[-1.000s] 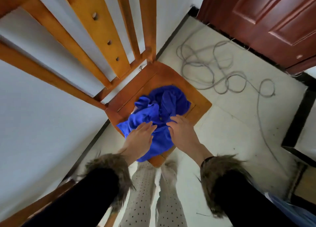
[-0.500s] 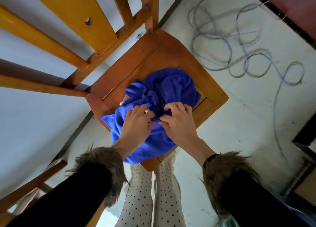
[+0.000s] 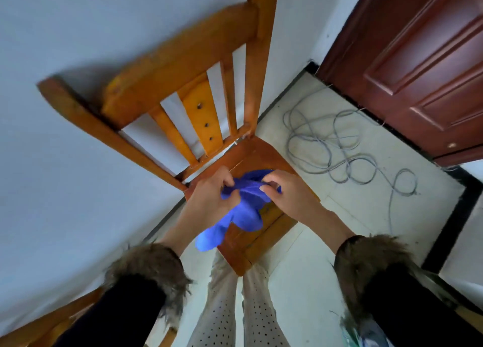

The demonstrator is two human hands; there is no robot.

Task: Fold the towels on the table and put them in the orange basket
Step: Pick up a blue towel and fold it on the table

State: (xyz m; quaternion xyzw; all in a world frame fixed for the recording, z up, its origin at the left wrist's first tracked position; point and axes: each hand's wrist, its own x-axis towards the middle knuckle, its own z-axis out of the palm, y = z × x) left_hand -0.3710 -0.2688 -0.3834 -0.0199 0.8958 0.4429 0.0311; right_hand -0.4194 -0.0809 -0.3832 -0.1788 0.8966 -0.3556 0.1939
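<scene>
A crumpled blue towel (image 3: pixel 245 208) hangs above the seat of a wooden chair (image 3: pixel 264 155), bunched between both hands. My left hand (image 3: pixel 209 197) grips its left side with fingers curled around the cloth. My right hand (image 3: pixel 287 189) pinches its upper right part between thumb and fingers. The towel's lower end droops past the seat's front edge towards my legs. No orange basket is in view.
The chair's slatted back (image 3: pixel 198 116) stands against a pale wall. A loose grey cable (image 3: pixel 339 148) coils on the tiled floor to the right. A dark red door (image 3: pixel 418 67) fills the upper right. Another wooden piece (image 3: pixel 39 328) shows at the lower left.
Both hands have closed on the blue towel and lifted it off the chair seat. The view has tilted up, showing more of the chair back and the door.
</scene>
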